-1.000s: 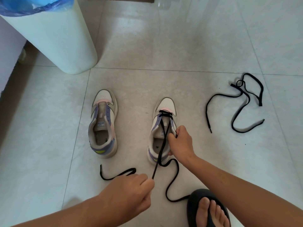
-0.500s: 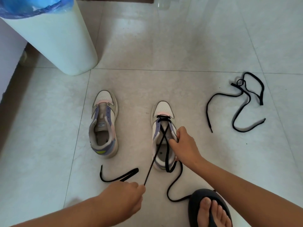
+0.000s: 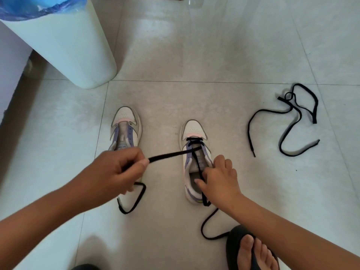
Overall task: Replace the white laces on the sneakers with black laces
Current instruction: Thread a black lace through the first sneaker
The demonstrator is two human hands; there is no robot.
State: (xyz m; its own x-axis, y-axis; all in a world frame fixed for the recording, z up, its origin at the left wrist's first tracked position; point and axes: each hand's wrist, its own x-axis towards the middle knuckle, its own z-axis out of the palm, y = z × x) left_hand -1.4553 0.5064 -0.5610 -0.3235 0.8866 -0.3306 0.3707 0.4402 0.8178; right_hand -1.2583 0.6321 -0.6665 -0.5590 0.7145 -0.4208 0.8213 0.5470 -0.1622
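Note:
Two white and purple sneakers stand on the tile floor, toes pointing away. The right sneaker (image 3: 193, 131) has a black lace (image 3: 169, 155) threaded through its lowest eyelets. My left hand (image 3: 116, 170) pinches one end of that lace and holds it taut out to the left, partly covering the left sneaker (image 3: 126, 121), which has no lace. My right hand (image 3: 219, 178) rests on the right sneaker's opening, fingers on the lace's other strand, which trails back across the floor. A second black lace (image 3: 288, 123) lies loose at the right.
A pale round bin (image 3: 64, 45) with a blue liner stands at the back left, next to a white wall or cabinet (image 3: 9, 61). My foot in a black sandal (image 3: 251, 252) is at the bottom right, over the lace's trailing end.
My left hand has lifted up and to the left, pulling the lace strand from pointing toward me to stretching sideways. My right hand has stayed on the right sneaker.

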